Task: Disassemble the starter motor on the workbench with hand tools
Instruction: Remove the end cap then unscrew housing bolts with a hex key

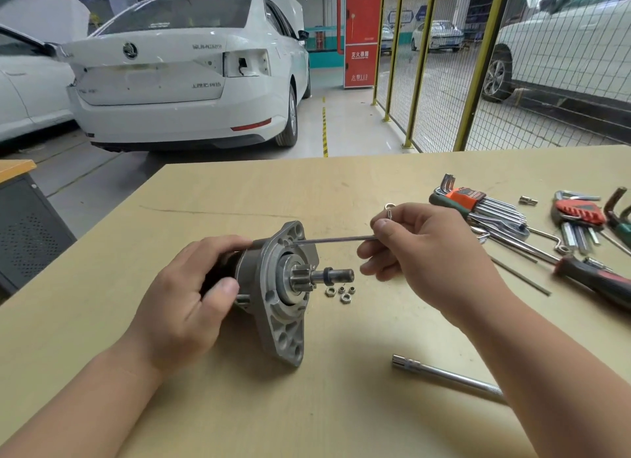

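Left hand grips starter motor; right hand pinches hex key.

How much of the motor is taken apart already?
Done: four nuts lie loose beside the shaft. In hand: the left hand grips the starter motor while the right hand pinches a hex key poked into its flange. Left: flange and pinion gear still sit on the motor.

Rear of starter motor behind left hand

Left hand curled in a grip, right hand pinching with thumb and forefinger
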The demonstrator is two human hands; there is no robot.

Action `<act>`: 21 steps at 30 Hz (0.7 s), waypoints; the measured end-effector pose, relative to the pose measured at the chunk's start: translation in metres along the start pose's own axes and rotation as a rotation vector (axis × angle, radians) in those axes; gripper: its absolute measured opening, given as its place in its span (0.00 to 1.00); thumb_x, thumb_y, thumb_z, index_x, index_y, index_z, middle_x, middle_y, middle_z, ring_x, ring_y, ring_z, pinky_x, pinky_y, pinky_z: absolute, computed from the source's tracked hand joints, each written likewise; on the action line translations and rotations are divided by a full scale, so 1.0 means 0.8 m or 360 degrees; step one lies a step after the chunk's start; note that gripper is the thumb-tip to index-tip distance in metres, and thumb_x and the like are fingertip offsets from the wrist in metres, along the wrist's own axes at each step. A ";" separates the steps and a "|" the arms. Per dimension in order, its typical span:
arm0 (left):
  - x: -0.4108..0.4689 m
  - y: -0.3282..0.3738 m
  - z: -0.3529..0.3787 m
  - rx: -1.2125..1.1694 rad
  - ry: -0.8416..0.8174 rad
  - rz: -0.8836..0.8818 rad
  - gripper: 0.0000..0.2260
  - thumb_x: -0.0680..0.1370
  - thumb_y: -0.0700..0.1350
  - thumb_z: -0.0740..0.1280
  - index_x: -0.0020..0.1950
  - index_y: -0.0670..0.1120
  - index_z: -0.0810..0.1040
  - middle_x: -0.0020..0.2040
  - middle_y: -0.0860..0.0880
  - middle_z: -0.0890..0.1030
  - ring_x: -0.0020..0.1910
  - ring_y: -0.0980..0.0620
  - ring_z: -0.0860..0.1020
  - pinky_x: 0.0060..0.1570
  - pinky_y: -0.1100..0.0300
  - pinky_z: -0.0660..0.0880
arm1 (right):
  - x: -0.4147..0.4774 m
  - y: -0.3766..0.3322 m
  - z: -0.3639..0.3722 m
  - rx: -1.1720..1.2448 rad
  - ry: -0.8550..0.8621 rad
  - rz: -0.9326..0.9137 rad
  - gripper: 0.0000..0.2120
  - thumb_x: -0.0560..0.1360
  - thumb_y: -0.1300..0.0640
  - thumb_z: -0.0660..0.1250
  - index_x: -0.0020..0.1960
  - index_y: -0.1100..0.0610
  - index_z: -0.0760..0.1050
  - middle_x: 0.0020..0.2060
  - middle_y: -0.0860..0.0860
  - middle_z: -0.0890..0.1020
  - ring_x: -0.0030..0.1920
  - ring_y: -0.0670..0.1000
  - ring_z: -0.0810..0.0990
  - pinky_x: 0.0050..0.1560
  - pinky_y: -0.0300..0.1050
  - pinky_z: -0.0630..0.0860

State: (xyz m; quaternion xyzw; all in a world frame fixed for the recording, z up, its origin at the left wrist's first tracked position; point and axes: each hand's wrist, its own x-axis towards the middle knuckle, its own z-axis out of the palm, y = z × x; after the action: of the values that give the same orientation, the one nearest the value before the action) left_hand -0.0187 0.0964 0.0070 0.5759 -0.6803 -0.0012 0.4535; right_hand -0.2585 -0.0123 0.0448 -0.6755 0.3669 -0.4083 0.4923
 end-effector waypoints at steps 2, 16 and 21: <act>0.009 0.009 0.000 -0.0133 0.0124 -0.0105 0.13 0.74 0.54 0.58 0.55 0.57 0.76 0.51 0.52 0.81 0.51 0.57 0.79 0.49 0.64 0.74 | -0.001 -0.004 -0.002 -0.0009 -0.0055 0.0002 0.09 0.79 0.63 0.60 0.43 0.59 0.76 0.31 0.53 0.84 0.30 0.53 0.84 0.30 0.42 0.79; 0.096 0.071 0.026 0.0393 -0.0712 -0.0121 0.06 0.76 0.57 0.62 0.45 0.61 0.79 0.49 0.64 0.78 0.52 0.62 0.74 0.54 0.59 0.72 | -0.004 -0.007 0.001 0.0143 -0.0199 -0.0137 0.09 0.80 0.62 0.58 0.48 0.59 0.76 0.30 0.55 0.82 0.27 0.54 0.81 0.28 0.42 0.77; 0.094 0.065 0.027 0.0329 -0.0652 -0.0221 0.07 0.76 0.55 0.65 0.43 0.59 0.82 0.42 0.65 0.79 0.45 0.66 0.75 0.43 0.64 0.70 | -0.003 -0.005 0.000 0.0247 -0.0295 -0.0112 0.08 0.80 0.61 0.59 0.47 0.59 0.76 0.31 0.54 0.83 0.29 0.53 0.81 0.29 0.41 0.77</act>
State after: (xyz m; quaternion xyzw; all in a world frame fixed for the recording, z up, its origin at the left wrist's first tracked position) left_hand -0.0673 0.0437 0.0679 0.6523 -0.7133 -0.0797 0.2434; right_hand -0.2588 -0.0090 0.0485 -0.6828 0.2632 -0.3881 0.5602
